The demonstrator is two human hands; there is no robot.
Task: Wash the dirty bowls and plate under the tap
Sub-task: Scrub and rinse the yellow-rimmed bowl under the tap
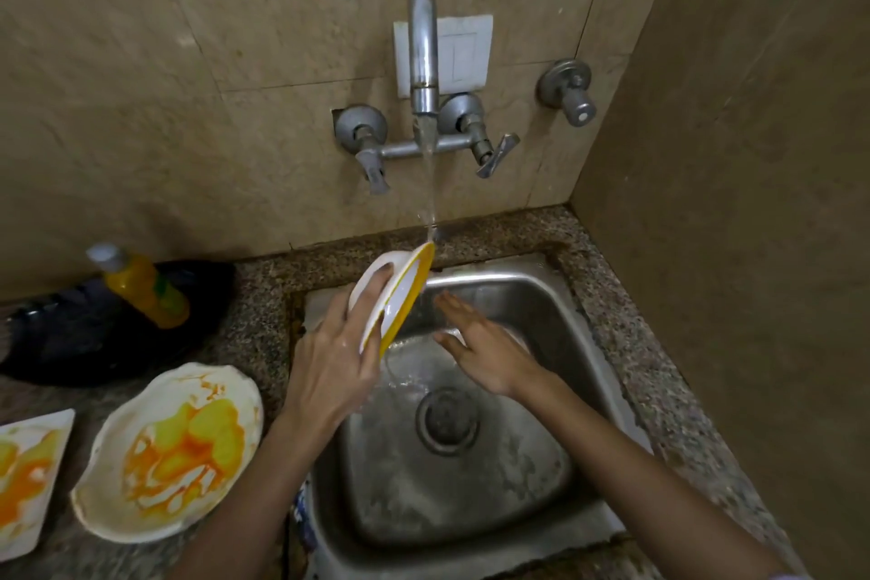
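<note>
A person's left hand grips a white bowl with a yellow rim. It holds the bowl on edge, fingers spread across the underside, and water from the tap strikes the top of the rim. The right hand hovers just beside the bowl over the sink, fingers straight and holding nothing.

The bowl looks stiff and light, probably plastic. Wet, it is likely slippery, so fingers under the base with the thumb hooked over the rim seems the safest hold.

Left of the left hand lie a stained plate and another stained dish. Beyond them stands a yellow bottle, its label too blurred to read. No writing is legible.
</note>
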